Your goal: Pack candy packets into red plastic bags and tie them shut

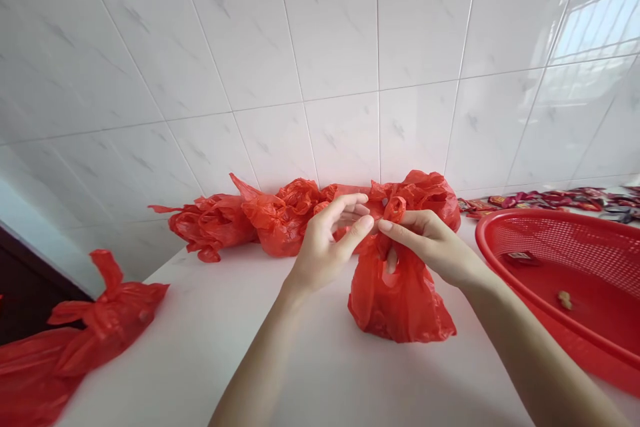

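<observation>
A red plastic bag stands on the white table, bulging at the bottom, its top gathered and twisted into a loop. My right hand pinches the gathered top between thumb and fingers, with one fingertip showing below through the folds. My left hand is just left of that top, fingers curved and apart from the thumb, with nothing visible between them. Whether its thumb tip touches the bag I cannot tell. What the bag contains is hidden.
Several filled red bags line the tiled wall. Another tied red bag lies at the table's left edge. On the right is a red plastic basket with a peanut-like piece inside; small wrapped packets lie behind it.
</observation>
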A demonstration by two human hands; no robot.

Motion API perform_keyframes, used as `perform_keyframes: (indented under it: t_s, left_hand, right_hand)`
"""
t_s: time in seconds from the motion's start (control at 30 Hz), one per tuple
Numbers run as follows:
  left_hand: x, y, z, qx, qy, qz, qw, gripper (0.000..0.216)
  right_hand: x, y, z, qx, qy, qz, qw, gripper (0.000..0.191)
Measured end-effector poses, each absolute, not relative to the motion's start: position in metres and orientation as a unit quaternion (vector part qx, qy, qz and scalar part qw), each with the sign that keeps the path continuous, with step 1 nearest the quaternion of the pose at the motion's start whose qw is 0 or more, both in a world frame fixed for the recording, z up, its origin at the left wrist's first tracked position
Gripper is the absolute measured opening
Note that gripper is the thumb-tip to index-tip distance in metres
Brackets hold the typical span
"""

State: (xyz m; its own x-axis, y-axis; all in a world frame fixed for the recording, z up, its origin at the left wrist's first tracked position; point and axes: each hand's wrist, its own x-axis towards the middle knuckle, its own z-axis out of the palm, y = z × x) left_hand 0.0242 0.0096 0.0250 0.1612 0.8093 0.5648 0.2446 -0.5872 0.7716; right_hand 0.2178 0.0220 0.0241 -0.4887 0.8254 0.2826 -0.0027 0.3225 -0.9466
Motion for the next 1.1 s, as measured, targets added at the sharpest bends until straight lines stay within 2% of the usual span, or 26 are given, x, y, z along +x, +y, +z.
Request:
perform_keyframes:
  t_s: [0.1, 0.2, 0.47, 0.7, 0.9, 1.1]
  left_hand:
    - [0.03, 0.02, 0.017, 0.684, 0.367, 0.478, 0.411, 0.041]
    - [0.037, 0.025, 0.011, 0.668, 0.343, 0.46, 0.474, 0.042]
    - [0.041, 0.03, 0.007, 0.629, 0.354, 0.428, 0.543, 0.042]
    - [0.039, 0.038, 0.004, 0.588, 0.355, 0.419, 0.594, 0.035]
    - [0.04, 0.037, 0.004, 0.573, 0.334, 0.438, 0.607, 0.033]
    - [0.043, 0.037, 0.007, 0.502, 0.324, 0.51, 0.619, 0.022]
  right_hand:
    - [0.219, 0.021, 0.024, -0.285, -0.73, 0.458, 0.419, 0.041]
    - [0.221, 0.024, 0.022, -0.291, -0.754, 0.407, 0.425, 0.042]
    - [0.223, 0.026, 0.02, -0.332, -0.775, 0.27, 0.465, 0.041]
    - [0.223, 0.025, 0.02, -0.313, -0.776, 0.26, 0.483, 0.027]
    - [0.224, 0.026, 0.018, -0.31, -0.794, 0.252, 0.457, 0.03]
    - [0.225, 0.031, 0.015, -0.274, -0.783, 0.205, 0.519, 0.014]
